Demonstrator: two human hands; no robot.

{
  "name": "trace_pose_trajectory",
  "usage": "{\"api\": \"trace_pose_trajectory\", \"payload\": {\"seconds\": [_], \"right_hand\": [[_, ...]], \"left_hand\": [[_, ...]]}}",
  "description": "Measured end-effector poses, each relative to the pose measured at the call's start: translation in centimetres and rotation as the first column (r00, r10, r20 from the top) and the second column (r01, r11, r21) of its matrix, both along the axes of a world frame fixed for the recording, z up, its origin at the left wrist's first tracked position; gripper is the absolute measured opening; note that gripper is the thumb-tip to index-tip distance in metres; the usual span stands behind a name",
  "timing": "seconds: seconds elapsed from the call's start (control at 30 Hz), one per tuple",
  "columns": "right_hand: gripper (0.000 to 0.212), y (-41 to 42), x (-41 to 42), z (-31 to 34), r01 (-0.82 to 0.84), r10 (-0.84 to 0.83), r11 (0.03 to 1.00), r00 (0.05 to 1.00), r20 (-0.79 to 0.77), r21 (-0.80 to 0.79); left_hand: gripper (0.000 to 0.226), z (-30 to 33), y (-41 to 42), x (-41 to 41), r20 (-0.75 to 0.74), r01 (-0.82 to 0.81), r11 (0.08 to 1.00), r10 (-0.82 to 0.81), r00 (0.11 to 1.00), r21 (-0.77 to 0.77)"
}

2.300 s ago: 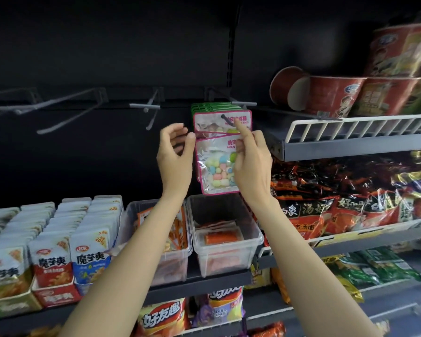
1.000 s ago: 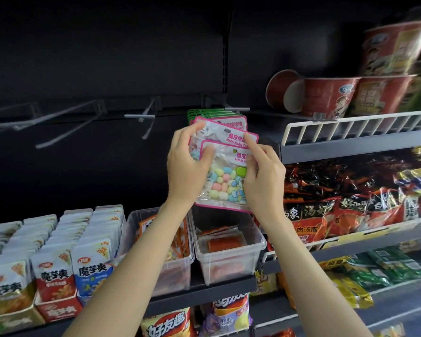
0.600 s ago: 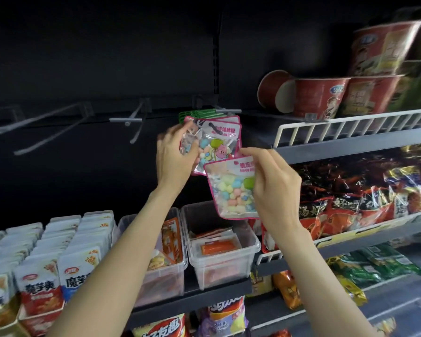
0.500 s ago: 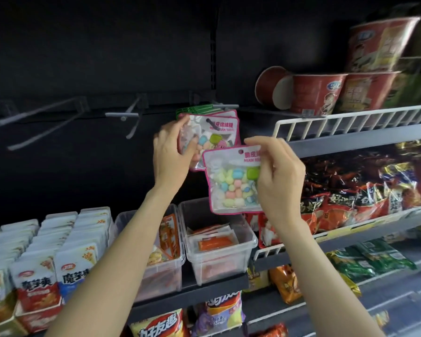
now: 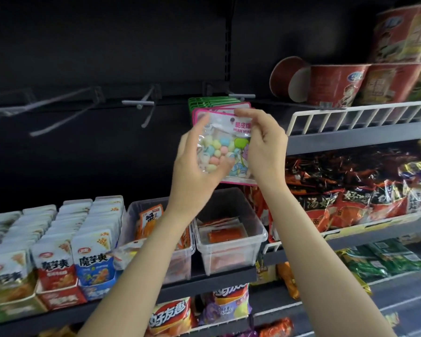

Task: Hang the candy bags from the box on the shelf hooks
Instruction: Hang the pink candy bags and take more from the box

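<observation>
Head view. My left hand [image 5: 195, 164] and right hand [image 5: 265, 147] both hold one candy bag [image 5: 225, 144], raised in front of the dark back panel. The left fingers curl round the bag's left edge and lower half; the right thumb and forefinger pinch its top right corner, the other fingers curled against its right side. The bag is pink-rimmed, clear-fronted, with pastel sweets showing inside. It sits directly in front of the hanging bags [image 5: 214, 105], a row of pink and green headers on the loaded hook [image 5: 241, 96]; I cannot tell whether the held bag's hole is on the prong, since my fingers cover that part. To the left, an empty hook [image 5: 137, 103] juts from the panel. Below the hands stand two clear bins [image 5: 229, 249] of orange packets. To the right, a white wire shelf [image 5: 360, 117] carries red noodle cups [image 5: 336, 81].
</observation>
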State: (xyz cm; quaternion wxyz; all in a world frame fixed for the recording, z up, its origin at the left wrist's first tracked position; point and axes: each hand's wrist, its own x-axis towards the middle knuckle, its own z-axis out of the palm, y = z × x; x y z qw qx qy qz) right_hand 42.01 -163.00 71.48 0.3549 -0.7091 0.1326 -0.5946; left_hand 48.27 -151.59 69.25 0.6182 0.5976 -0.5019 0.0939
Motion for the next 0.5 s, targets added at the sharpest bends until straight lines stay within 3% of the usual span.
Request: {"api": "trace_pose_trajectory", "payload": {"seconds": [0.1, 0.23, 0.37, 0.5], "right_hand": [[0.033, -0.1, 0.1, -0.3, 0.059, -0.064, 0.993, 0.997, -0.044, -0.102], [0.040, -0.2, 0.8, -3.1, 0.278, -0.361, 0.865, 0.923, -0.134, -0.418], [0.048, -1.8, 2.2, -4.2, 0.200, -0.403, 0.850, 0.843, -0.357, -0.488], [0.052, -3.4, 3.9, -3.8, 0.138, -0.404, 0.848, 0.793, -0.455, -0.512]], "left_hand": [[0.074, -0.3, -0.8, 0.9, -0.005, -0.082, 0.996, 0.083, 0.997, 0.035], [0.079, -0.6, -2.4, 2.8, 0.048, -0.177, 0.981, 0.173, 0.984, 0.077], [0.081, -1.0, -4.2, 5.2, 0.216, -0.375, 0.919, 0.344, 0.914, 0.125], [0.083, -0.6, -5.3, 7.2, 0.204, -0.396, 0.900, 0.359, 0.911, 0.184]]}}
